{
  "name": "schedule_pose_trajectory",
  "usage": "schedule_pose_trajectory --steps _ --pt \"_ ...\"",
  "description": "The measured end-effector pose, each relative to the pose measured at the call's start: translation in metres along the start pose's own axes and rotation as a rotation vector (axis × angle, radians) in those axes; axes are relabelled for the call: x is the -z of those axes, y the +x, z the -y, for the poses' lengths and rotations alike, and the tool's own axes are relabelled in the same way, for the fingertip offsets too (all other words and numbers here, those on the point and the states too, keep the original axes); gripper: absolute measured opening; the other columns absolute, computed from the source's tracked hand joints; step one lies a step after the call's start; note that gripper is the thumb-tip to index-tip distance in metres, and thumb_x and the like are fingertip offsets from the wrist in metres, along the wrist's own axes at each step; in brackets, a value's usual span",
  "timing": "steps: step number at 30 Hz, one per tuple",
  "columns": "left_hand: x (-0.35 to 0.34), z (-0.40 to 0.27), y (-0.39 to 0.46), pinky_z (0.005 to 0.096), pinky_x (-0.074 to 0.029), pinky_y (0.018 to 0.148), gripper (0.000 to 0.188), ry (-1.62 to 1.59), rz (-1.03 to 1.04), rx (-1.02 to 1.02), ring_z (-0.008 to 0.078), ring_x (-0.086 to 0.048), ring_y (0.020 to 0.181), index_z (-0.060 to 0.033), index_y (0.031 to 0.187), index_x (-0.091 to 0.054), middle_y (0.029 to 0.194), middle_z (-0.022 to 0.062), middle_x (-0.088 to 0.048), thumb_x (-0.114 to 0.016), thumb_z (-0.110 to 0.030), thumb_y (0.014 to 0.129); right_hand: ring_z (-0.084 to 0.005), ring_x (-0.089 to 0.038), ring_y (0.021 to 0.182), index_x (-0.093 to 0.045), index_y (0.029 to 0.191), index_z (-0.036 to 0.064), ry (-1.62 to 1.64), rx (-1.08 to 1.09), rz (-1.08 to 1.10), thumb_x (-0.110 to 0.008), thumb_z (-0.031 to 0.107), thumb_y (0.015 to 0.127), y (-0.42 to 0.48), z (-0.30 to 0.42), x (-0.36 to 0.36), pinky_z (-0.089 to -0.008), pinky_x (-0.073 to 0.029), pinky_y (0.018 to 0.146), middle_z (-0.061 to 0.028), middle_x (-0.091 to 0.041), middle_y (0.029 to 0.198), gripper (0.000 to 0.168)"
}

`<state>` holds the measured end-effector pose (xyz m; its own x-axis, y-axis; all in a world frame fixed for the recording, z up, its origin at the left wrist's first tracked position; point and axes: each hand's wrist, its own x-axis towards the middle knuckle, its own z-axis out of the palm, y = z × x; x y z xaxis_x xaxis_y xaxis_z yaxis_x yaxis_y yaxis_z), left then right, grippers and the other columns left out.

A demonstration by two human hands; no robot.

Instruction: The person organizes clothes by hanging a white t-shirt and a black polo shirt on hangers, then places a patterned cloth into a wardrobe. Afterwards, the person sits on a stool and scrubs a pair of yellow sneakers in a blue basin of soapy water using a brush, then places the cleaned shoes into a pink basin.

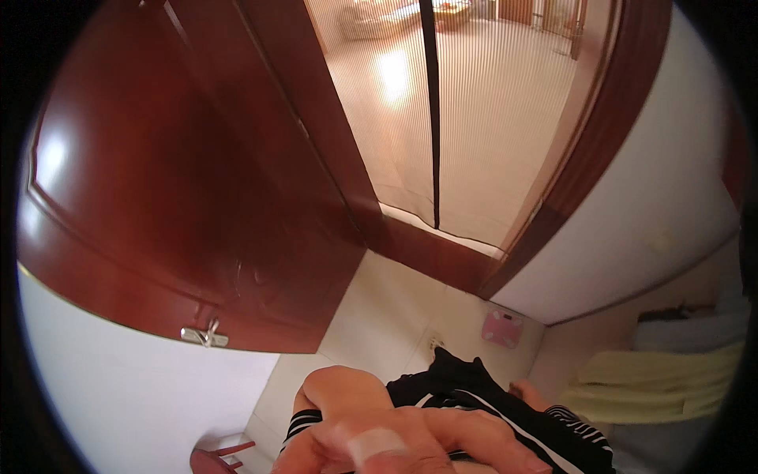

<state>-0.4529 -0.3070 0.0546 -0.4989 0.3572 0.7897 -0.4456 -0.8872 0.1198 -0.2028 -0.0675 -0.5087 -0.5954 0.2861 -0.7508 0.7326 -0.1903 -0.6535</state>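
My left hand point(379, 435) is large and close to the camera at the bottom edge, with a pale adhesive bandage point(376, 444) on one finger. Its lower part is cut off, so whether it grips anything does not show. Behind it spreads a black garment point(456, 379) with white stripes, its pointed folds towards the floor. Only a small part of my right hand point(530, 396) is visible at the garment's right side, beyond a black-and-white striped cuff point(571, 418). The black cloth hides most of its fingers.
A dark red wooden door point(195, 178) with a metal handle point(204, 336) stands at left. Ahead, a sheer curtain point(497, 130) hangs in a doorway. A pink bathroom scale point(502, 327) lies by the wall, a floor drain point(435, 342) nearby. Red furniture legs point(228, 453) and yellow-green cloth point(657, 382) flank me.
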Motion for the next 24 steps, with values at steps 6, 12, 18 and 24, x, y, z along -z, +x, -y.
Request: schedule_pose_trajectory --steps 6,12,18,24 --pt "0.114 0.005 0.075 0.0592 -0.018 0.105 0.042 0.002 0.133 -0.088 0.0354 -0.046 0.124 -0.0133 0.121 -0.059 0.104 0.0114 -0.069 -0.059 -0.039 0.088 -0.0252 -0.063 0.064 -0.061 0.082 -0.002 -0.423 0.23 -0.203 -0.055 0.026 0.087 0.24 0.226 -0.024 -0.0398 -0.05 0.058 -0.0145 -0.063 0.072 0.029" --pt "0.218 -0.015 0.157 0.0435 -0.042 0.09 0.033 0.042 0.198 0.041 0.0304 -0.057 0.102 -0.0137 0.105 -0.065 0.096 0.0096 -0.07 -0.057 -0.043 0.09 -0.012 -0.059 0.071 -0.06 0.097 0.005 0.195 0.454 0.129 -0.055 0.025 0.094 0.228 0.541 -0.097 -0.0245 -0.047 0.057 -0.0026 -0.062 0.084 0.021" --pt "0.345 -0.04 0.234 0.0421 -0.047 0.081 0.023 0.165 0.265 -0.208 0.0287 -0.06 0.085 -0.0066 0.094 -0.06 0.091 0.0126 -0.065 -0.058 -0.029 0.089 -0.0143 -0.062 0.086 -0.06 0.107 0.002 0.167 0.795 -0.024 -0.053 0.023 0.095 0.257 0.746 -0.103 -0.0259 -0.051 0.069 -0.0053 -0.063 0.097 0.025" --pt "0.503 -0.054 0.321 0.0334 -0.045 0.087 0.043 0.754 -0.017 0.164 0.0185 -0.053 0.09 0.0011 0.114 -0.046 0.09 0.0074 -0.049 -0.06 0.018 0.077 -0.0148 -0.061 0.084 -0.063 0.105 0.001 0.048 0.799 -0.219 -0.052 0.021 0.095 0.358 0.864 -0.05 -0.0287 -0.052 0.072 -0.0059 -0.065 0.094 0.025"
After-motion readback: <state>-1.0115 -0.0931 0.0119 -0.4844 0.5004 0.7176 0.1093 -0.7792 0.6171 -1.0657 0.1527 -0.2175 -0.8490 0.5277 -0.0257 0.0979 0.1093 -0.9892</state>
